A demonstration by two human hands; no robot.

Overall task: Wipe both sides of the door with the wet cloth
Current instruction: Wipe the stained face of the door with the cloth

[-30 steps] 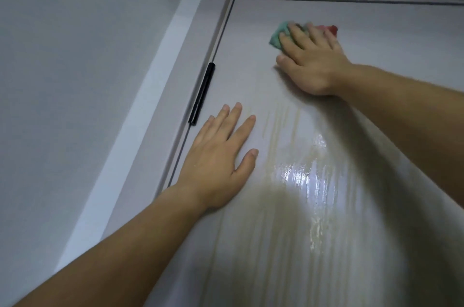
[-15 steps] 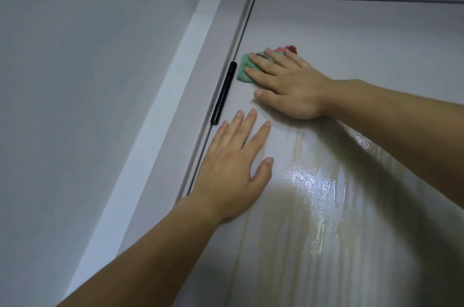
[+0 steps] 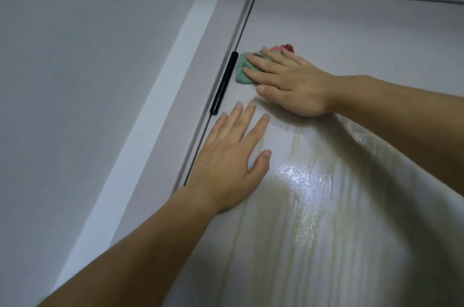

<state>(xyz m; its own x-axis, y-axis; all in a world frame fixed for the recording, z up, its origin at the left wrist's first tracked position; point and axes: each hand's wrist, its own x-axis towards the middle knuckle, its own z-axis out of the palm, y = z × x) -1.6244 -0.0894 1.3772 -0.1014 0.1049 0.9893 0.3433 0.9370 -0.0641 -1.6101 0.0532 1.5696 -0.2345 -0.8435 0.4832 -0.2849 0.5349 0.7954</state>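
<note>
Cloth (image 3: 242, 69) pinned under the right hand (image 3: 293, 83) near the hinge (image 3: 224, 82)

Cloth and hand sit together high on the door (image 3: 351, 30), close to its hinged edge. The cloth is bunched. Its green part sticks out past the fingertips toward the black hinge, just beside it but not clearly touching. A small red part shows above the knuckles on the far side. Most of the cloth is hidden beneath the fingers. The right hand lies palm-down on it with the fingers straight and slightly apart, pressing it flat to the panel rather than curling round it. The thumb rests on the bare door just below the cloth.

The left hand (image 3: 231, 163) is lower on the same face, apart from the cloth. It lies flat with the fingers spread wide and the palm on the door. Its fingertips point up toward the lower end of the hinge, and its outer edge is close to the gap between the door and the frame (image 3: 188, 136). It holds nothing.

Below the right forearm and to the right of the left hand, the door carries a wet sheen (image 3: 301, 181) with streaks running down the panel. A pale wall (image 3: 75, 55) fills the left side of the view beyond the frame.
</note>
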